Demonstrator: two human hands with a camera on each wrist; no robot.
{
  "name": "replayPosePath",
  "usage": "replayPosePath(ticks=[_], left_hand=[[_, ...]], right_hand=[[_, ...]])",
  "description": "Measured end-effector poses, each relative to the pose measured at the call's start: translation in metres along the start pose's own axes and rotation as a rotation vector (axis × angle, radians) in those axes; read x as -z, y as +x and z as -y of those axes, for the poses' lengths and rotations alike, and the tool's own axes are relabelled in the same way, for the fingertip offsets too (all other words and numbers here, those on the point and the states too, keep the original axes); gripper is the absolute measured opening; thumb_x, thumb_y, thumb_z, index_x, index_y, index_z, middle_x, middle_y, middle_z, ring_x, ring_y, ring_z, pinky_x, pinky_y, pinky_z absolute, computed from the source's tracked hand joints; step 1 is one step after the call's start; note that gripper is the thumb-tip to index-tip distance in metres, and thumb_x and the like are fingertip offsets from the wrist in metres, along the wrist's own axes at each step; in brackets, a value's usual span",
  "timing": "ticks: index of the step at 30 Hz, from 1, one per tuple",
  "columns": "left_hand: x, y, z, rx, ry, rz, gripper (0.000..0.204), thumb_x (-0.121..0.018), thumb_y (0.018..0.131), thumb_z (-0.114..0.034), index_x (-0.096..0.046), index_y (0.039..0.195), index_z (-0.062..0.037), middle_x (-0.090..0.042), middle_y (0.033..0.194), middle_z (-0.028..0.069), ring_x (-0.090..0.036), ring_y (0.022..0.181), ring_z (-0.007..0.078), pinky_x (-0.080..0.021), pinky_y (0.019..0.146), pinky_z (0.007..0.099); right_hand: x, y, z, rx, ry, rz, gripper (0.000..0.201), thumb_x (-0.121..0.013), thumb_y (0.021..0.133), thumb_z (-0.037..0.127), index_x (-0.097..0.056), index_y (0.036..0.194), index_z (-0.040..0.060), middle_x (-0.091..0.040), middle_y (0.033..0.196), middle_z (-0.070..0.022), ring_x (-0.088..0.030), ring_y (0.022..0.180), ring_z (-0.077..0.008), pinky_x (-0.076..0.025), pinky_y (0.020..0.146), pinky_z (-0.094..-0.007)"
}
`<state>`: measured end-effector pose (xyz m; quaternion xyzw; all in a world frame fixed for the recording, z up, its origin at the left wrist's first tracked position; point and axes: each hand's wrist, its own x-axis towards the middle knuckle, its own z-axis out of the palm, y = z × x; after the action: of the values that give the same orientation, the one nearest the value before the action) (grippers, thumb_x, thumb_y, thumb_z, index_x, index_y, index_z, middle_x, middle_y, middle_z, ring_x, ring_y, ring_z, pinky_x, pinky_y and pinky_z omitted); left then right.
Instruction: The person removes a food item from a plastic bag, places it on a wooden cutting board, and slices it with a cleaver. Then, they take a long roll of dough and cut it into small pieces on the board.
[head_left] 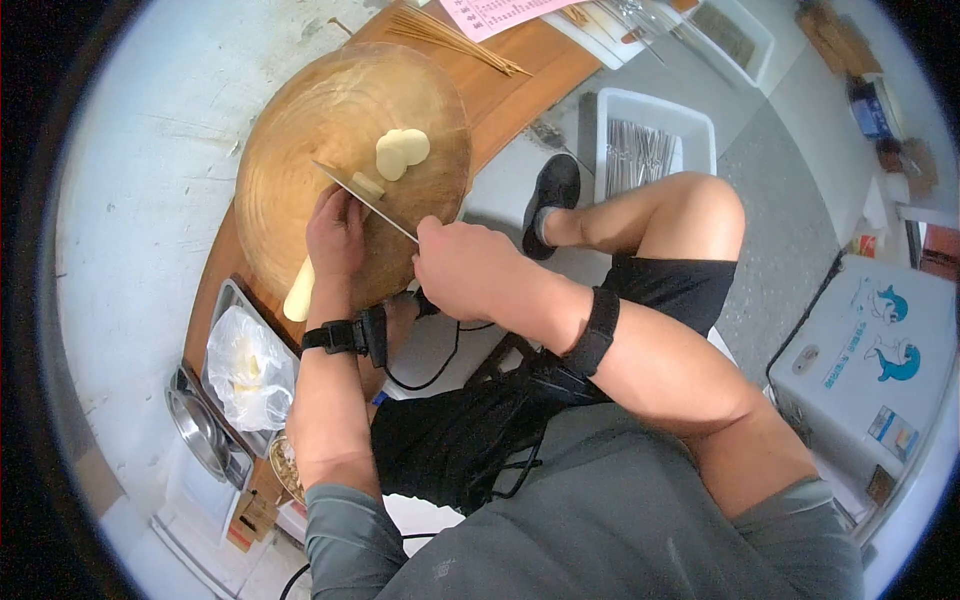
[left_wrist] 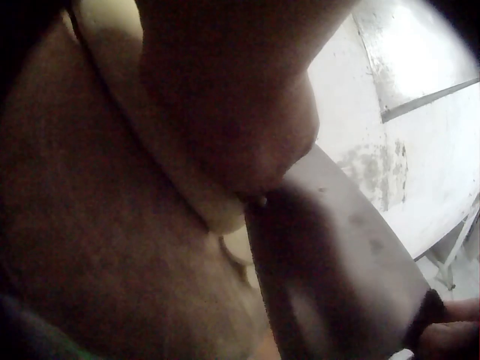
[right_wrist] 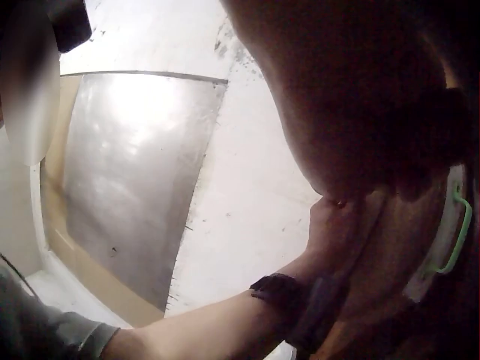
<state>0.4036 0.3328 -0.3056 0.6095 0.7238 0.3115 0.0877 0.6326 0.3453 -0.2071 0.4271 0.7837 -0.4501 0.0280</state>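
A long pale-yellow cylindrical food (head_left: pixel 299 292) lies across a thick round wooden chopping block (head_left: pixel 300 120). My left hand (head_left: pixel 335 240) grips it from above, fingertips right beside the blade. In my right hand (head_left: pixel 462 262) is the handle of a cleaver (head_left: pixel 386 214), its blade edge-down over the food's end. The left wrist view shows the broad blade (left_wrist: pixel 352 232) close against the left fingers, with the food (left_wrist: pixel 184 176) under that hand. Cut pieces (head_left: pixel 369 184) sit just past the blade. Several round slices (head_left: pixel 403 152) lie farther off on the block.
A tray (head_left: pixel 226 300) with a clear plastic bag (head_left: pixel 250 370) stands left of the left forearm. Bamboo skewers (head_left: pixel 455 42) and a pink printed sheet (head_left: pixel 500 14) lie beyond the block. On the floor, a white bin (head_left: pixel 606 130) holds thin metal sticks.
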Motion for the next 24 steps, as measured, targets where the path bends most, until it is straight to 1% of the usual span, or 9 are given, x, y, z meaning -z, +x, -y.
replayPosePath(ticks=[4,8,11,14,16,18,21,24], left_hand=[[-0.002,0.002,0.005,0.014,0.007,0.025,0.02,-0.061,0.088,-0.01,-0.068,0.106,-0.0022,-0.065,0.113,0.014,-0.063,0.102,0.0339,-0.05,0.087,0.0392],[-0.001,0.002,0.006,-0.018,0.041,0.008,0.021,-0.061,0.088,-0.011,-0.068,0.106,-0.0023,-0.066,0.114,0.0145,-0.063,0.103,0.0341,-0.05,0.087,0.0393],[-0.002,0.003,0.005,-0.004,0.056,0.017,0.021,-0.061,0.089,-0.012,-0.068,0.106,-0.0028,-0.066,0.113,0.0151,-0.063,0.103,0.034,-0.05,0.087,0.0394],[-0.001,0.004,0.003,0.011,0.07,0.009,0.021,-0.062,0.089,-0.013,-0.068,0.106,-0.0033,-0.066,0.112,0.0155,-0.064,0.102,0.0339,-0.05,0.087,0.0396],[0.001,0.003,0.0,0.017,0.089,-0.003,0.021,-0.062,0.089,-0.014,-0.069,0.106,-0.0035,-0.067,0.112,0.0156,-0.064,0.101,0.0338,-0.05,0.087,0.0397],[0.005,0.005,-0.001,-0.003,0.122,0.023,0.021,-0.062,0.089,-0.015,-0.069,0.105,-0.0035,-0.067,0.11,0.0153,-0.064,0.1,0.0344,-0.051,0.086,0.04],[0.001,0.001,0.007,-0.016,0.088,-0.013,0.02,-0.062,0.089,-0.015,-0.069,0.104,-0.004,-0.067,0.11,0.0153,-0.064,0.098,0.0348,-0.051,0.085,0.0401],[0.001,0.006,0.007,-0.006,0.095,0.0,0.019,-0.063,0.089,-0.016,-0.068,0.105,-0.0047,-0.067,0.107,0.0155,-0.064,0.097,0.0345,-0.05,0.085,0.04]], right_hand=[[-0.004,0.006,0.002,-0.047,0.005,0.015,0.027,-0.05,0.096,0.023,-0.053,0.103,-0.003,-0.067,0.092,-0.0254,-0.066,0.092,-0.043,-0.052,0.078,-0.0512],[-0.002,0.008,0.003,-0.037,-0.019,0.01,0.027,-0.05,0.096,0.022,-0.053,0.104,-0.0031,-0.067,0.094,-0.0259,-0.066,0.093,-0.043,-0.052,0.08,-0.0512],[0.0,0.01,0.003,-0.076,-0.015,0.03,0.027,-0.05,0.095,0.021,-0.053,0.106,-0.0035,-0.067,0.096,-0.0263,-0.066,0.093,-0.0424,-0.052,0.08,-0.0504],[-0.005,0.018,0.001,-0.074,-0.028,0.079,0.027,-0.05,0.095,0.021,-0.052,0.107,-0.0037,-0.067,0.096,-0.0263,-0.066,0.095,-0.0419,-0.052,0.081,-0.0492],[-0.01,0.022,-0.001,-0.072,-0.033,0.051,0.026,-0.049,0.096,0.021,-0.052,0.106,-0.0036,-0.068,0.096,-0.0255,-0.066,0.095,-0.0417,-0.052,0.081,-0.0484],[-0.022,0.029,-0.006,-0.079,-0.051,0.046,0.027,-0.049,0.096,0.021,-0.052,0.106,-0.0036,-0.068,0.097,-0.0256,-0.066,0.096,-0.0419,-0.052,0.082,-0.0483],[-0.032,0.035,-0.012,-0.073,-0.072,0.009,0.028,-0.049,0.096,0.022,-0.052,0.107,-0.0036,-0.068,0.097,-0.0254,-0.066,0.095,-0.042,-0.051,0.083,-0.0486],[-0.026,0.036,-0.009,-0.061,-0.064,-0.041,0.029,-0.048,0.096,0.023,-0.053,0.106,-0.0037,-0.067,0.098,-0.0257,-0.065,0.096,-0.0423,-0.05,0.085,-0.0496]])
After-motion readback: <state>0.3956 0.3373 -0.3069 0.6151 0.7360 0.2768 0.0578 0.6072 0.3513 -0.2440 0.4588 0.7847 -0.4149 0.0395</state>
